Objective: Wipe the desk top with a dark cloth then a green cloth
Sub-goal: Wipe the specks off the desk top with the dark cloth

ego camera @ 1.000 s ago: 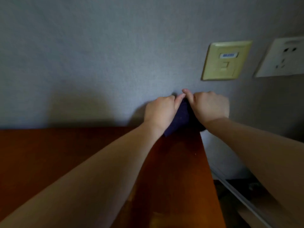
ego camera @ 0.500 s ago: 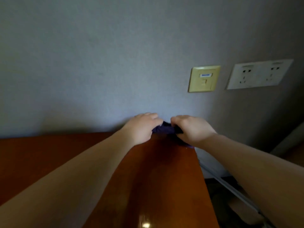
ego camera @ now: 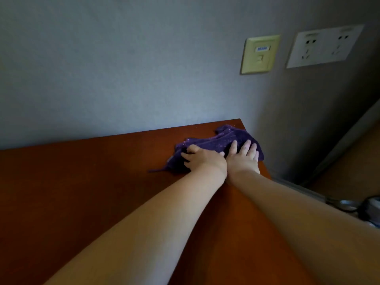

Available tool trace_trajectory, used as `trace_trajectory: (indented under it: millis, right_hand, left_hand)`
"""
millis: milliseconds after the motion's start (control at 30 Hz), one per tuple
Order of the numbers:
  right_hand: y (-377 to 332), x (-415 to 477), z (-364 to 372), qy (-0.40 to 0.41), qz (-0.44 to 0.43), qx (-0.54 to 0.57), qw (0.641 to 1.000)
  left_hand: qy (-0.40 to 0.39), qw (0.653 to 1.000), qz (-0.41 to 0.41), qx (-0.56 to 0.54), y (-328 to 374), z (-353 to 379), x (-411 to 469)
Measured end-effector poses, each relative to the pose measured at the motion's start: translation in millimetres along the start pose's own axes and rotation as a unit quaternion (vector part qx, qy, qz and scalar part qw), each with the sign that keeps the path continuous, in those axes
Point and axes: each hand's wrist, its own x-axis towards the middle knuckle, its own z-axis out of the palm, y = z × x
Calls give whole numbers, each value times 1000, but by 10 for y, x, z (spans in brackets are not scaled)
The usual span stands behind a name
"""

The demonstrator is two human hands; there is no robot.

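A dark purple cloth (ego camera: 224, 138) lies crumpled on the far right corner of the reddish-brown desk top (ego camera: 92, 182), close to the wall. Both hands rest on it side by side. My left hand (ego camera: 202, 160) has its fingers curled into the cloth's left part. My right hand (ego camera: 243, 156) lies flat with fingers spread, pressing the cloth's right part down near the desk's right edge. No green cloth is in view.
A grey wall (ego camera: 123, 68) runs along the desk's back edge. On it hang a yellowish data socket (ego camera: 260, 54) and a white double power outlet (ego camera: 323, 46). Past the desk's right edge the floor (ego camera: 349, 173) drops away, with a dark cable (ego camera: 349, 204) lying there.
The hands have come down from the wall edge and spread the cloth flat on the desk corner; the right hand has opened out over it.
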Motion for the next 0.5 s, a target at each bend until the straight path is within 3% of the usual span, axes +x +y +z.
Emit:
trace_trajectory:
  millis: [133, 367, 500]
  right_hand:
    - [-116, 329, -74, -21, 8, -40, 999]
    - [-441, 1077, -215, 4, -25, -35, 999]
    - [-463, 1385, -314, 13, -47, -13, 999]
  left_hand:
    - [25, 999, 23, 21, 43, -44, 289]
    - [80, 981, 95, 147, 163, -94, 1119]
    - [86, 975, 123, 164, 312, -116, 1406]
